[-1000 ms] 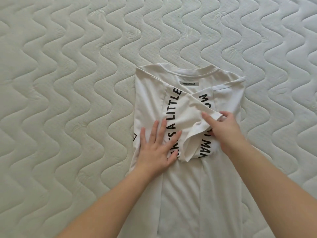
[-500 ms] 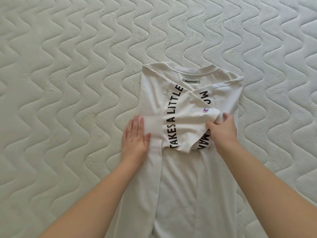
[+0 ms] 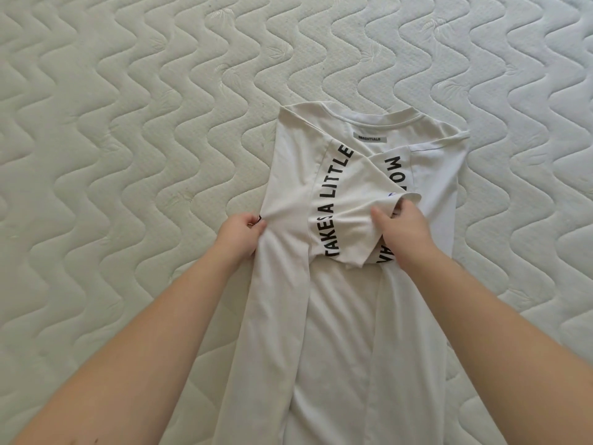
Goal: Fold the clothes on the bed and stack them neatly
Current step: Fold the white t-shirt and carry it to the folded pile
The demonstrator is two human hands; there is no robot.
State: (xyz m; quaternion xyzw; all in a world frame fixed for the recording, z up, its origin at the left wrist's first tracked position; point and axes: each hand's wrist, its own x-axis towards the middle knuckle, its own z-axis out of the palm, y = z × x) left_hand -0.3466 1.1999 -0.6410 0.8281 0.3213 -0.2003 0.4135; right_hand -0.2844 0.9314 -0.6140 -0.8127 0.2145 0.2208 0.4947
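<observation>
White shirt [image 3: 340,316] lies flat on the bed [image 3: 128,155], sides folded in, collar away. Left hand [image 3: 239,234] pinches the left edge; right hand [image 3: 402,231] curls its fingers [image 3: 377,215] around the folded sleeve [image 3: 353,216]. Best to tug both edges evenly, keep sides parallel, then smooth before halving.

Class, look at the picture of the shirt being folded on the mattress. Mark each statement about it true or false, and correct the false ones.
1. The shirt is white with black lettering. True.
2. The left hand lies flat on the mattress. False: it grips the shirt's left edge.
3. The right hand holds the folded sleeve. True.
4. The collar points toward the person. False: it lies at the far end.
5. A neck label shows. True.
</observation>
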